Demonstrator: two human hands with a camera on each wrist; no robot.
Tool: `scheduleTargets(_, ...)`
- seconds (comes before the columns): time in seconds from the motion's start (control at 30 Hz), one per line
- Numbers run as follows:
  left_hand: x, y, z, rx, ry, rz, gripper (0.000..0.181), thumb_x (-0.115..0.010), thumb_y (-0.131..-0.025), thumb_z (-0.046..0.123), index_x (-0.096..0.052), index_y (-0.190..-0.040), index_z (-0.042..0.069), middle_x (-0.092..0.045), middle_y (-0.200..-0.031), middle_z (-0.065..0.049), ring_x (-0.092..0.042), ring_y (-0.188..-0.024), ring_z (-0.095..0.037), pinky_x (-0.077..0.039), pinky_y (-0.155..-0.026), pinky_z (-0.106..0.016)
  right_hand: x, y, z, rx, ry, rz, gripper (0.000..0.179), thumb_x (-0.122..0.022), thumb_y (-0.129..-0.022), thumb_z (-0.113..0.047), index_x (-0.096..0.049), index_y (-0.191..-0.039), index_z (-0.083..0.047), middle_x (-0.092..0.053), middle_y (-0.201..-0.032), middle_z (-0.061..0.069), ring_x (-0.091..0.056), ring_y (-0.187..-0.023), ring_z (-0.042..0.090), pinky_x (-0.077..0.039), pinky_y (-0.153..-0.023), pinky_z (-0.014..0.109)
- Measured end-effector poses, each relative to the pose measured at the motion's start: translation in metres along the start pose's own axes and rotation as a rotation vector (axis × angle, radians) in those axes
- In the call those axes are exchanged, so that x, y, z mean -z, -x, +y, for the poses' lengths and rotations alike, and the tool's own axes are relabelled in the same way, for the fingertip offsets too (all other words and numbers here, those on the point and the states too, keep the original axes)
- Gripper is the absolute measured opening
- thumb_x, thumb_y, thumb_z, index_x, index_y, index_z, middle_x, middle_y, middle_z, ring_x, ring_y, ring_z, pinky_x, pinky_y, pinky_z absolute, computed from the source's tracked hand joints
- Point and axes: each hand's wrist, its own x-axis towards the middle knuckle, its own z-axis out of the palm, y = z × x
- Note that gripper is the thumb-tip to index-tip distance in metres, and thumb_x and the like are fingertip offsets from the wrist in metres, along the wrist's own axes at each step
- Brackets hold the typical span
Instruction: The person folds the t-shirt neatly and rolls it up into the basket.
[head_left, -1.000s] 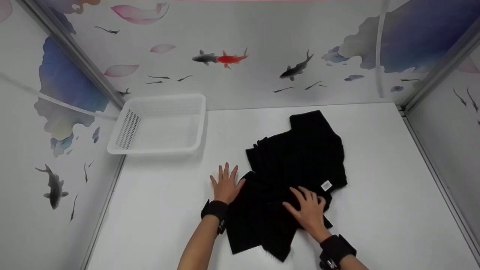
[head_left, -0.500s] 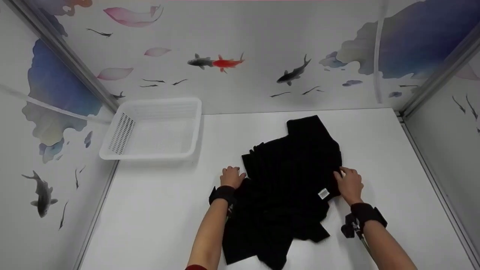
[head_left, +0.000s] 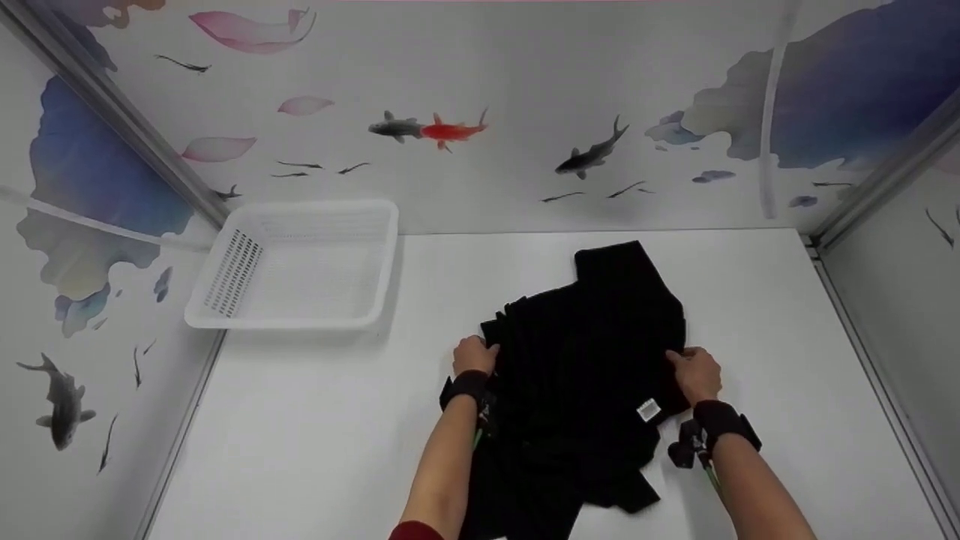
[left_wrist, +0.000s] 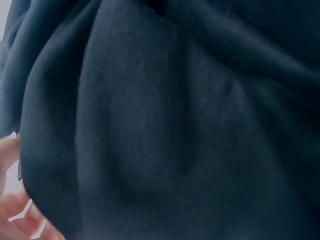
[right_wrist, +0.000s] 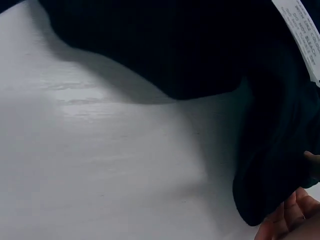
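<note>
A black garment [head_left: 592, 360] lies bunched and creased on the white table [head_left: 315, 435], with a white care label [head_left: 649, 409] near its right edge. At its left edge my left hand [head_left: 474, 355] grips the cloth; in the left wrist view, dark folds fill most of the picture and fingers [left_wrist: 27, 215] show at the cloth's border. On the opposite edge, just above the label, my right hand [head_left: 697, 373] pinches the fabric. The right wrist view has the thumb on top of the cloth and the fingers [right_wrist: 290, 212] beneath it, near the printed label [right_wrist: 302, 35].
A white perforated plastic basket [head_left: 300, 327] stands at the table's back left corner. Printed panels with fish and petals [head_left: 510, 67] wall in the back and both sides.
From lying spread at the garment's left and front, my hands have moved to its two side edges and taken hold of the cloth. The garment's left side is drawn in slightly.
</note>
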Motion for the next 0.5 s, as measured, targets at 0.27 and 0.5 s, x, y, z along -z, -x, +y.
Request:
scheduleTargets(0.27, 0.016, -0.015, -0.006, 0.042, 0.105, 0.102, 0.019, -0.057, -0.094, 0.004, -0.058, -0.078, -0.006, -0.062, -0.077, -0.017, -0.056, -0.064, -0.024, -0.047, -0.063, -0.032, 0.02, -0.016, -0.002, 0.039, 0.067, 0.144, 0.035, -0.049, -0.097, -0.011, -0.055, -0.113, 0.019, -0.056, -0.114, 0.038, -0.055, -0.103, 0.052, -0.045, -0.087, 0.055)
scheduleTargets(0.5, 0.056, -0.041, -0.017, 0.139, 0.2, 0.281, 0.02, -0.051, -0.098, 0.002, -0.055, -0.112, -0.012, -0.064, -0.105, -0.029, -0.064, -0.094, -0.041, -0.051, -0.084, -0.046, 0.064, -0.035, 0.005, -0.016, 0.085, 0.222, 0.033, -0.048, -0.098, -0.009, -0.054, -0.113, 0.02, -0.058, -0.109, 0.038, -0.055, -0.1, 0.054, -0.046, -0.084, 0.057)
